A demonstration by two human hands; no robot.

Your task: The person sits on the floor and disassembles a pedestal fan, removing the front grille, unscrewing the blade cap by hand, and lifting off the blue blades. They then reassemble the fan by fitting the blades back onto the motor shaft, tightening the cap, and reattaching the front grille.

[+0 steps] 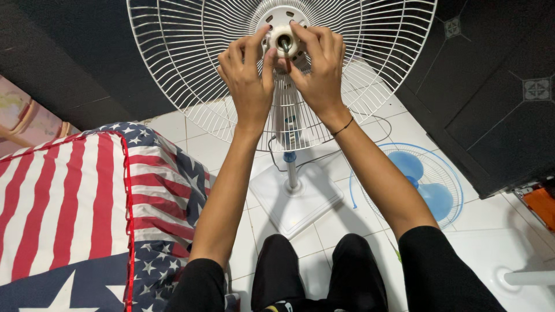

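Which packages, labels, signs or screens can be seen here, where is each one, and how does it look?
Label: on the fan's upright post behind the white rear grille, below the left hand and right hand; small, bluish, blurred.
Orange box-like thing: right edge, on the floor; too cut off to tell if it is a package.
No signs or screens.

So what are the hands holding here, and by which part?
Both hands, left hand and right hand, pinch the white round hub at the rear grille's centre, fingertips around its rim.

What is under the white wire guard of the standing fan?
Under the white wire guard are the pole, the square white base and a dark cable. The hands cover part of the hub.
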